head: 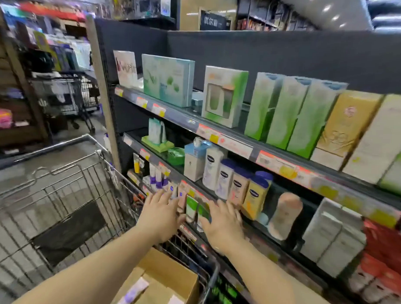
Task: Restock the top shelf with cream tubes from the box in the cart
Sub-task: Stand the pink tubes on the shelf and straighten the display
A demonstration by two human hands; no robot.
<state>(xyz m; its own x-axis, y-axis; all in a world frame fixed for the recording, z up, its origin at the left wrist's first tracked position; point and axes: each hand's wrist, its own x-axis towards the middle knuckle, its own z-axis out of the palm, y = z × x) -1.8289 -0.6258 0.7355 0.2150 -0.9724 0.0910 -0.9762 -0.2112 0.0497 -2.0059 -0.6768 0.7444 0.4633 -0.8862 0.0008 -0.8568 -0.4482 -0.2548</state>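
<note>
Cart (64, 183): standing at left, carrying the box (167, 280).
Left hand (161, 215): reaching with fingers spread, gripping nothing.
Cream tubes (191, 208): standing between both hands, on a lower shelf.
Right hand (223, 225): reaching with fingers spread, touching the tubes.

Open brown cardboard box (168, 278) in the wire cart (64, 192), blurred white-and-purple cream tubes (134, 291) lying inside, green-capped tubes (191, 207) upright on the lower shelf (271, 240).
</note>
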